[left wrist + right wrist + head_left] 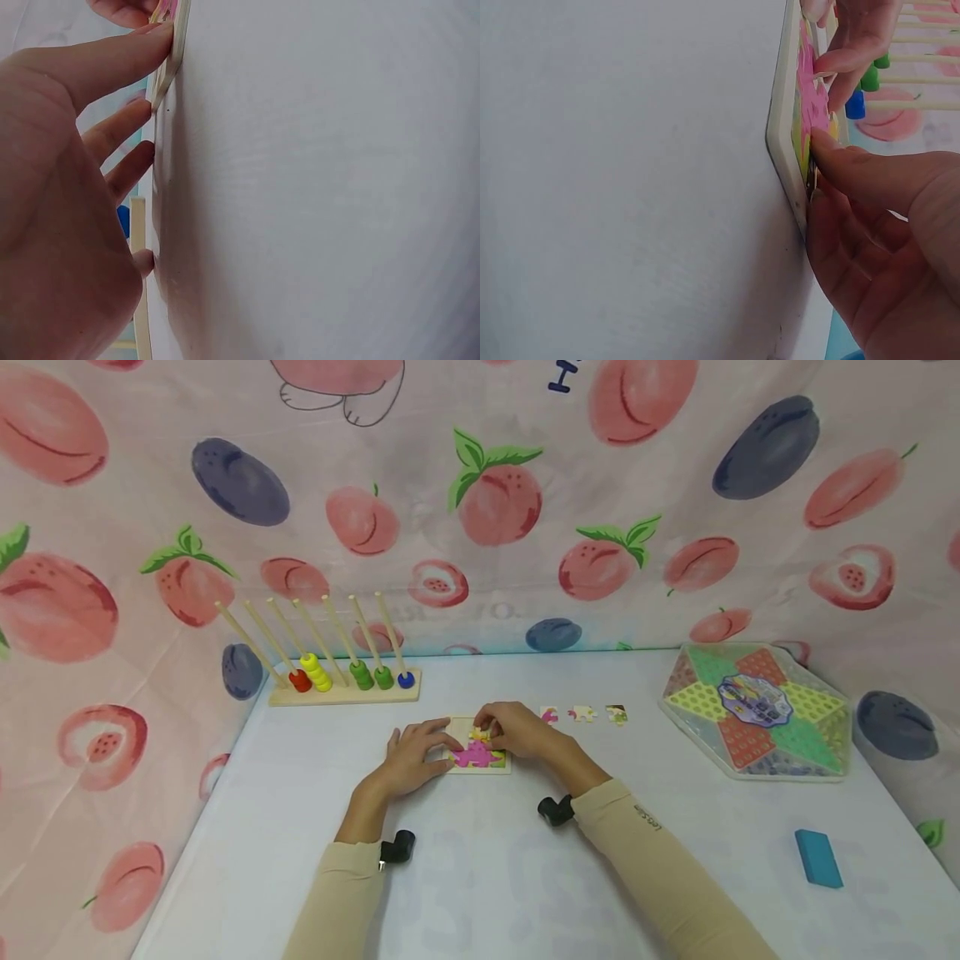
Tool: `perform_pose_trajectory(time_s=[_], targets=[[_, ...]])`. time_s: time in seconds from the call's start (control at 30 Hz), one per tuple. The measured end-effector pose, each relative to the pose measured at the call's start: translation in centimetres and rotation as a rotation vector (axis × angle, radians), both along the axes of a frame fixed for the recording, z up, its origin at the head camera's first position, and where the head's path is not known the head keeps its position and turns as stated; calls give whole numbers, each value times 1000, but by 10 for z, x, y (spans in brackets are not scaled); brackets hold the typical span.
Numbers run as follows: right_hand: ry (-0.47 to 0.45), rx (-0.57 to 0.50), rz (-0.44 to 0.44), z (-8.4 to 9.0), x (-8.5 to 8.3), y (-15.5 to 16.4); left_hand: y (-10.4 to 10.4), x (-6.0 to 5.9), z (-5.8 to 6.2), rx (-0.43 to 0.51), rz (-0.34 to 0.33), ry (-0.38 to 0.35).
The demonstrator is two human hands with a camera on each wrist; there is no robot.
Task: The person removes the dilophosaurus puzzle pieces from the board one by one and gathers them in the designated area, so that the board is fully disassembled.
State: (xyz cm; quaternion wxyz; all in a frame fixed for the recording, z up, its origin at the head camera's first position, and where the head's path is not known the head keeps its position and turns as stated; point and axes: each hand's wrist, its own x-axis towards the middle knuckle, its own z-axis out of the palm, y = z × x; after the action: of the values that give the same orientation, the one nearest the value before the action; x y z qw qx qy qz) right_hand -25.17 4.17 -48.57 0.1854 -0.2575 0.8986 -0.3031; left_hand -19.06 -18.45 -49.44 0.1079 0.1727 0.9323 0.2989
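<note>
A small wooden jigsaw board (459,725) with a pink dinosaur picture (477,755) lies flat between both hands. My left hand (409,758) rests at its left side, fingers mostly extended. The left thumb (127,61) presses on the board's near edge while the index fingertip reaches onto the picture. From the right, my right hand (517,728) bends over the board, pinching a puzzle piece (811,178) between thumb and fingers at the picture's right part. Those fingers hide most of that piece. A yellow part (478,734) of the picture shows beside the right fingertips.
Loose puzzle pieces (582,714) lie in a row right of the board. A bead abacus (345,693) stands at the back left. On the right are a hexagonal clear case (757,710) of coloured parts and a blue block (819,858). A fruit-print cloth (495,610) hangs behind.
</note>
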Motion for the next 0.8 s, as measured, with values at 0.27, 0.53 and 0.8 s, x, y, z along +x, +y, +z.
perform_pose_trajectory(time_s=[0.27,0.53,0.8], targets=[[6,-37,-7,-1,0,1,1,1,2,-1,11,-10],[-17,-82,-54,-1,2,4,0,0,1,-3,10,-2],[-55,-97,-108,3,1,8,0,0,0,2,0,6]])
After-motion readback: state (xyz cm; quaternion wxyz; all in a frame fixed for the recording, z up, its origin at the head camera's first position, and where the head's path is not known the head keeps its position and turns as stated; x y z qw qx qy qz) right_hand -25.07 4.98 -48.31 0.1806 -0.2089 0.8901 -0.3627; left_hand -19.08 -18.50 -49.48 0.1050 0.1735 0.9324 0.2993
